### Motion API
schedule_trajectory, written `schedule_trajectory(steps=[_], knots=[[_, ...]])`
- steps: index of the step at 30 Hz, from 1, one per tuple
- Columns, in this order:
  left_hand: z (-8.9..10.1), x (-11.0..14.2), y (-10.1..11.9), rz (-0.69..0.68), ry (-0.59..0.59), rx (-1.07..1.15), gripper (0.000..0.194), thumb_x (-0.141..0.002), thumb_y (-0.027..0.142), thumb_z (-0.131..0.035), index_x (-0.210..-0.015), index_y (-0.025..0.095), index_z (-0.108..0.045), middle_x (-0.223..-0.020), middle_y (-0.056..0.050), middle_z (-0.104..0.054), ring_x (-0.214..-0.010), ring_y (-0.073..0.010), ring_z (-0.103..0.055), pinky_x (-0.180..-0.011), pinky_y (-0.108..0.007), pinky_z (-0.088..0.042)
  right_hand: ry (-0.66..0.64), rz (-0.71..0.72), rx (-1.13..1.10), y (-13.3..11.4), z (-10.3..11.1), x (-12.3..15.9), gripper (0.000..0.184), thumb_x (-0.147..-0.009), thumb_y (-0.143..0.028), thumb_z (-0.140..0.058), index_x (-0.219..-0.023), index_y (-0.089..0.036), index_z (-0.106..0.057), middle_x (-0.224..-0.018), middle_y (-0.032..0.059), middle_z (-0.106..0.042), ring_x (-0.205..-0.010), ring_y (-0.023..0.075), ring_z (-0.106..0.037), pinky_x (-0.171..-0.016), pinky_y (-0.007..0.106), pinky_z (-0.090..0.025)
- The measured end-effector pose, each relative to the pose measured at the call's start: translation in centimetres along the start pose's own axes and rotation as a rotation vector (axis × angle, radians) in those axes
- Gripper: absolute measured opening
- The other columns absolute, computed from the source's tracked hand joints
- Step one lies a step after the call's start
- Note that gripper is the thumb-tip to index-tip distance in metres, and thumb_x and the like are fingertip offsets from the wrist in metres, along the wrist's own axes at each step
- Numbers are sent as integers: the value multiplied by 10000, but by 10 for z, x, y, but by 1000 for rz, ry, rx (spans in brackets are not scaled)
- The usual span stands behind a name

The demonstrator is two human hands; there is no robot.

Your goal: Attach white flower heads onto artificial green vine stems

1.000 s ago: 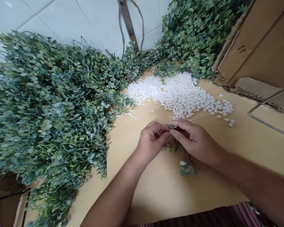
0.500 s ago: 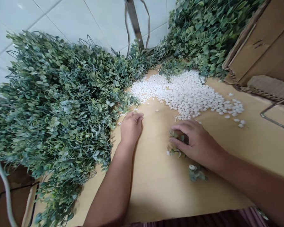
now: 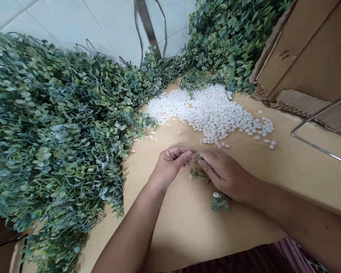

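My right hand (image 3: 226,172) is closed on an artificial leaf sprig (image 3: 200,175), pinching it between thumb and fingers. Green leaves and a small white bud hang below the fingertips. My left hand (image 3: 174,163) is pinched shut, with its fingertips almost meeting those of the right. Whatever sits in the left fingers is too small or hidden to make out. Just under my right wrist, green leaves with a white rosebud-like piece (image 3: 219,201) show above the table; whether they join the held sprig is unclear. Beyond both hands lies a spread of small white pieces (image 3: 216,113).
A large heap of artificial greenery (image 3: 59,132) covers the left side of the table (image 3: 187,235). More greenery (image 3: 230,38) is piled at the back right. A cardboard box (image 3: 307,57) and a bent metal rod (image 3: 321,148) stand at the right.
My left hand has come from beside the greenery heap to the right, up to the fingertips of my right hand. The right hand keeps hold of the sprig. The view has shifted slightly right.
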State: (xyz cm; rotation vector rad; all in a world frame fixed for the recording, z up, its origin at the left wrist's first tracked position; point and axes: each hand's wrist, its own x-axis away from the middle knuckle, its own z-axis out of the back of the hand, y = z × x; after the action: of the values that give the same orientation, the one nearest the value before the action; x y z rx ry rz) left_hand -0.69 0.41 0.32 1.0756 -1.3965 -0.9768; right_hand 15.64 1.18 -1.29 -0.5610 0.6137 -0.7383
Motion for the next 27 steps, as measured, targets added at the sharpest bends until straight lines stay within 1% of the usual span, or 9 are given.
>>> schedule_trajectory(steps=[2, 6, 9, 12, 15, 18, 22, 25, 27], knots=[[-2, 1, 0, 28, -31, 39, 170, -615, 305, -749, -693, 155, -725, -520, 27, -583, -482, -50, -471, -504, -185, -360, -8, 5, -47, -1, 2, -1, 244, -912, -197, -332, -690, -195, -435, -688, 54, -532, -684, 185, -471, -642, 311, -370], [1, 0, -2, 54, -56, 99, 208, -605, 307, -763, -750, 160, -736, -582, 10, -633, -533, -64, -527, -552, -196, -393, -21, -14, -139, -4, 4, -3, 244, -918, -204, -335, -741, -170, -499, -707, 54, -554, -717, 178, -487, -681, 307, -369], [2, -1, -2, 60, -62, 109, 227, -576, 299, -785, -746, 156, -735, -609, 0, -657, -546, -71, -546, -564, -203, -407, -1, -30, -186, -4, 5, -3, 246, -907, -192, -355, -739, -156, -531, -685, 39, -548, -701, 162, -486, -676, 290, -363], [0, -1, -1, 55, -69, 108, 220, -558, 294, -796, -709, 150, -725, -590, 4, -655, -536, -70, -548, -552, -200, -406, 50, -58, -170, -3, 4, -3, 266, -885, -192, -384, -638, -172, -481, -596, 5, -471, -625, 139, -448, -612, 265, -345], [-1, 0, -1, 56, -82, 99, 222, -570, 302, -789, -704, 143, -712, -572, 6, -646, -532, -76, -552, -542, -204, -409, 86, -66, -151, -2, 4, -3, 284, -865, -195, -398, -581, -188, -410, -558, -13, -420, -586, 126, -420, -572, 250, -329], [-1, 1, -2, 52, -110, 96, 224, -584, 301, -782, -713, 141, -694, -570, 7, -643, -529, -81, -557, -530, -205, -413, 92, -58, -159, -2, 4, -2, 276, -856, -186, -394, -581, -186, -420, -558, -10, -435, -589, 125, -427, -578, 249, -334], [-2, 1, -2, 50, -161, 106, 219, -591, 278, -781, -721, 142, -668, -563, 12, -639, -520, -83, -565, -521, -204, -418, 68, -56, -164, -3, 5, -2, 281, -861, -190, -390, -589, -180, -460, -555, -5, -453, -589, 125, -433, -585, 251, -338], [-2, 1, -1, 63, -145, 113, 237, -588, 294, -780, -722, 137, -664, -554, 9, -640, -518, -86, -570, -523, -206, -426, 69, -49, -180, -4, 5, -3, 275, -854, -183, -397, -582, -185, -438, -552, -8, -459, -582, 121, -428, -586, 249, -336], [-2, 0, -1, 78, -126, 122, 244, -583, 301, -782, -717, 133, -665, -552, 5, -642, -519, -86, -573, -529, -205, -434, 86, -46, -186, -4, 5, -3, 280, -842, -178, -409, -563, -193, -386, -535, -18, -429, -567, 117, -408, -575, 246, -327]])
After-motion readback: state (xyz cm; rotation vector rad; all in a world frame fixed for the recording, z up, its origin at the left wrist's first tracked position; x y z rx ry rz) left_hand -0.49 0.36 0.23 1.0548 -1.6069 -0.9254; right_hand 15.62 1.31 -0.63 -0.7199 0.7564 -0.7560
